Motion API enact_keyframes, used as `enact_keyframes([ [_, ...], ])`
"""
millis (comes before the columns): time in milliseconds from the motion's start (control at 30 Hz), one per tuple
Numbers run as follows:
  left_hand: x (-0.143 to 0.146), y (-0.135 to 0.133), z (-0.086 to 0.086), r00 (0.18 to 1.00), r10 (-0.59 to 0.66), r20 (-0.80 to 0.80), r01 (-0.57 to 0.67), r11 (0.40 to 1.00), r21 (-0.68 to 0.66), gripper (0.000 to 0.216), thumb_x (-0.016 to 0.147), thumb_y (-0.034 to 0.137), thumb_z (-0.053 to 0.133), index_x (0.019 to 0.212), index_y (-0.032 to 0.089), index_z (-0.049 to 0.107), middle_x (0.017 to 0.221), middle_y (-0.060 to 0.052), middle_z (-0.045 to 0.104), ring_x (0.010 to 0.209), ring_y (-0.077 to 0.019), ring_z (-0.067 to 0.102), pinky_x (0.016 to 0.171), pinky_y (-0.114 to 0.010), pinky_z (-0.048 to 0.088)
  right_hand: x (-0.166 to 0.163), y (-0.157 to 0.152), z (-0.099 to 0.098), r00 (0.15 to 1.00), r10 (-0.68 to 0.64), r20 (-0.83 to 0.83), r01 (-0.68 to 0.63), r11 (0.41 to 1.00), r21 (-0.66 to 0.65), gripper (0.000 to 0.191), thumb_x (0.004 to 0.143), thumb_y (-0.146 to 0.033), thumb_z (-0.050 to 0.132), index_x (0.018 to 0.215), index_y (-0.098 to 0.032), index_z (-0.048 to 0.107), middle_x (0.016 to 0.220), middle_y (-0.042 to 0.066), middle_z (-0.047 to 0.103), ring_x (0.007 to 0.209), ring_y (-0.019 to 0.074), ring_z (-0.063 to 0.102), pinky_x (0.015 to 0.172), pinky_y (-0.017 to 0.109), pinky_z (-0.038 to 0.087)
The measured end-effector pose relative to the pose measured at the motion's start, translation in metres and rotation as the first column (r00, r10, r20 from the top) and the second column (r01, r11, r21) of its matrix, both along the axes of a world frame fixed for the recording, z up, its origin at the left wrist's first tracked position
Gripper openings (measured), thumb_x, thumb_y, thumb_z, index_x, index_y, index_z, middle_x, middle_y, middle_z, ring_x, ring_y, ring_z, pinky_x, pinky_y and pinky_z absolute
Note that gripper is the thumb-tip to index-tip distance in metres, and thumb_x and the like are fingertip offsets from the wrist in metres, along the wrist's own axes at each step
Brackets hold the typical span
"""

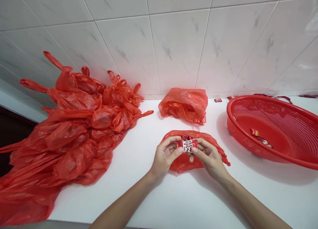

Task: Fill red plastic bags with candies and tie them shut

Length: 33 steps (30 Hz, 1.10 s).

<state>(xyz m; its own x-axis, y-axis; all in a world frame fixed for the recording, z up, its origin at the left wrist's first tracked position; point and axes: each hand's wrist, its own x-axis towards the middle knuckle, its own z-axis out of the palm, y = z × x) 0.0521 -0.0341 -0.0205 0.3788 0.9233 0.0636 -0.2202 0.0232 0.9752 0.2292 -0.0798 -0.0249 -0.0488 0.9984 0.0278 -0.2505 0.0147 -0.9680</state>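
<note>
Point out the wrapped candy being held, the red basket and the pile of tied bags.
wrapped candy (186, 145), head view, on its white middle band.
red basket (250, 101), head view, on its far rim.
pile of tied bags (74, 129), head view, on a bag mid-pile.

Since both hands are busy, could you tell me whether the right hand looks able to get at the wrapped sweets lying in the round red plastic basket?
Probably yes: the round red plastic basket lies open-topped beside the right hand, with bare counter between; the wrapped sweets lie uncovered.

A heap of knotted red plastic bags is lying left of a crumpled red plastic bag; a round red plastic mesh basket is sitting right, all on the white countertop.
</note>
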Motion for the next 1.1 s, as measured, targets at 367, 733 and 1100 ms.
enact_keyframes([
  [367, -0.0021, 0.0071, -0.0039, 0.999, 0.005, 0.047, 0.001, 0.994, -0.114, 0.047, 0.070, 0.038, 0.088, 0.106, 0.018, 0.067, 0.089, -0.003, 0.074, 0.079, -0.0156, 0.070, 0.081, -0.030, 0.057, 0.0027, 0.0012, 0.0007, 0.981, 0.053, -0.187, -0.066, 0.996, -0.063, 0.032, 0.079, -0.038, 0.083, 0.102, -0.022, 0.066, 0.081, -0.001, 0.071, 0.056, 0.0108, 0.063, 0.065, 0.028, 0.052],
  [733, -0.0024, 0.0038, 0.0023, 0.998, 0.057, -0.032, -0.059, 0.996, -0.068, 0.045, 0.076, 0.038, 0.083, 0.112, 0.018, 0.064, 0.080, -0.001, 0.074, 0.075, -0.0150, 0.068, 0.076, -0.027, 0.055, -0.0042, -0.0048, -0.0011, 0.945, 0.291, 0.150, -0.301, 0.952, 0.048, 0.024, 0.085, -0.038, 0.077, 0.094, -0.019, 0.068, 0.093, 0.003, 0.070, 0.088, 0.0181, 0.064, 0.082, 0.031, 0.052],
  [1100, -0.0018, 0.0001, -0.0007, 0.989, -0.039, -0.140, 0.047, 0.997, 0.056, 0.038, 0.077, 0.034, 0.081, 0.110, 0.017, 0.069, 0.100, -0.008, 0.075, 0.092, -0.0198, 0.070, 0.084, -0.030, 0.056, -0.0027, 0.0011, -0.0018, 0.995, 0.023, -0.099, -0.028, 0.999, -0.046, 0.030, 0.084, -0.044, 0.079, 0.094, -0.021, 0.062, 0.076, -0.002, 0.067, 0.060, 0.0115, 0.062, 0.066, 0.026, 0.052],
])
